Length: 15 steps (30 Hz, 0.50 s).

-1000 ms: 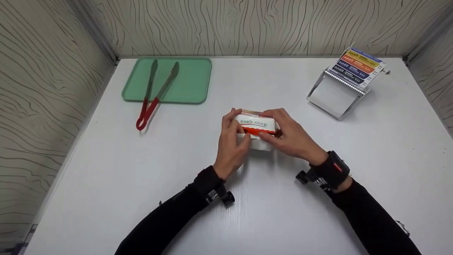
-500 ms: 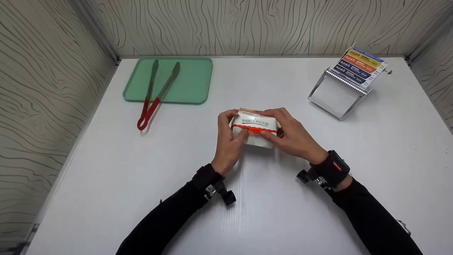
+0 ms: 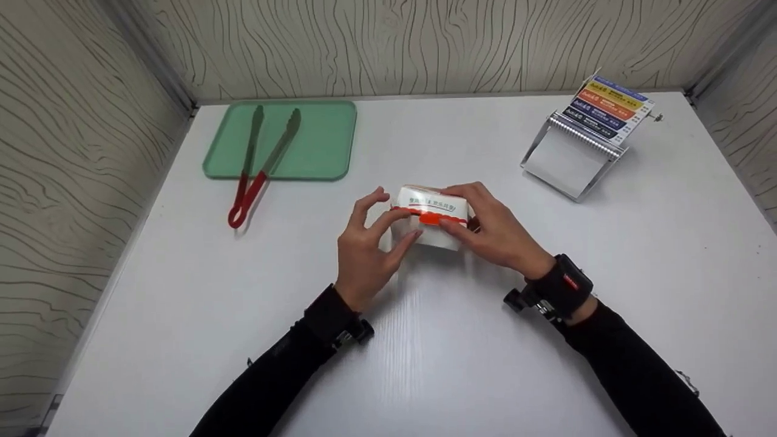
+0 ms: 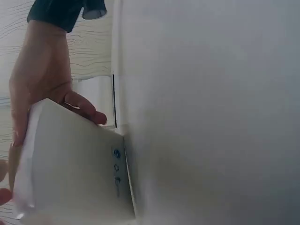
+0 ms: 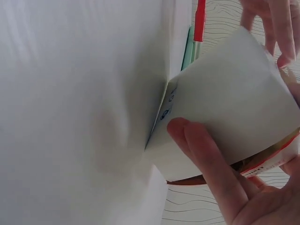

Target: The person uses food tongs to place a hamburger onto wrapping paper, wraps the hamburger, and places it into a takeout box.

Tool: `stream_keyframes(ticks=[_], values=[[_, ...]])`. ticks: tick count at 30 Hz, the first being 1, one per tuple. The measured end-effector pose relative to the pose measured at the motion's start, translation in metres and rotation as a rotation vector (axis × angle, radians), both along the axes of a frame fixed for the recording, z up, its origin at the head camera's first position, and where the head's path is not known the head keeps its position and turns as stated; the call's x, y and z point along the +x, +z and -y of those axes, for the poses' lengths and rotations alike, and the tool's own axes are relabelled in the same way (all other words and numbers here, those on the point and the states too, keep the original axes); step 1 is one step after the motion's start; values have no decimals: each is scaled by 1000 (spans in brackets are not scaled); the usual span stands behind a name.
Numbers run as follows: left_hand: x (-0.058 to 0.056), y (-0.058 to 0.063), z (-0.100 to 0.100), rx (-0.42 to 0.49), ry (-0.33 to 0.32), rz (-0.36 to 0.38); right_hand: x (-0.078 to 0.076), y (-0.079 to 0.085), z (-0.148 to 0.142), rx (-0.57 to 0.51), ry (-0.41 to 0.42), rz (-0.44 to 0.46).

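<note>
Near the middle of the white table stands a small white cardboard food box (image 3: 440, 240) with an orange tab and green print on its lid. My right hand (image 3: 501, 233) grips its right side, thumb at the front by the tab and fingers round the back. In the right wrist view, fingers (image 5: 206, 150) lie against the white box wall. My left hand (image 3: 367, 258) is at the box's left side with its fingers spread. Its index fingertip is at the lid's front edge and its thumb is before the front wall; whether they touch the box I cannot tell.
At the back left lies a green tray (image 3: 328, 152), with red-handled metal tongs (image 3: 258, 182) resting across its front edge. A metal stand (image 3: 586, 135) bearing a sheet or roll with coloured printed bands is at the back right. Wood-patterned walls (image 3: 425, 48) enclose the table.
My left hand has come off the box's side, moved left and spread its fingers. The lid's tab lies at the front wall. My right hand keeps its hold.
</note>
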<state>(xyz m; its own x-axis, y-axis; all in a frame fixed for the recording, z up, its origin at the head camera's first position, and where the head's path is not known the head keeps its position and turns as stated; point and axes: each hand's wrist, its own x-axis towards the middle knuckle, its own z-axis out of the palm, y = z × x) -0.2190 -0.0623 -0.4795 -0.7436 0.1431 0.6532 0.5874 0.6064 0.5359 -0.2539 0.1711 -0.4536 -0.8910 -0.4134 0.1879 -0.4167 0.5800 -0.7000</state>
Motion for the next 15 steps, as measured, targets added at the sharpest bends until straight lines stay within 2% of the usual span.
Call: stream_keyframes(ticks=[4,6,10,15], values=[[3,4,2,-252,9,-22,-1,0,0,-6,-6,-4],[5,4,2,-334,25,-43,-1,-2,0,-10,-4,-8],[4,5,1,-436,68,-100,-2,-4,1,-19,5,-16],[3,6,1,-514,72,-146,-2,-6,1,-36,11,-24]])
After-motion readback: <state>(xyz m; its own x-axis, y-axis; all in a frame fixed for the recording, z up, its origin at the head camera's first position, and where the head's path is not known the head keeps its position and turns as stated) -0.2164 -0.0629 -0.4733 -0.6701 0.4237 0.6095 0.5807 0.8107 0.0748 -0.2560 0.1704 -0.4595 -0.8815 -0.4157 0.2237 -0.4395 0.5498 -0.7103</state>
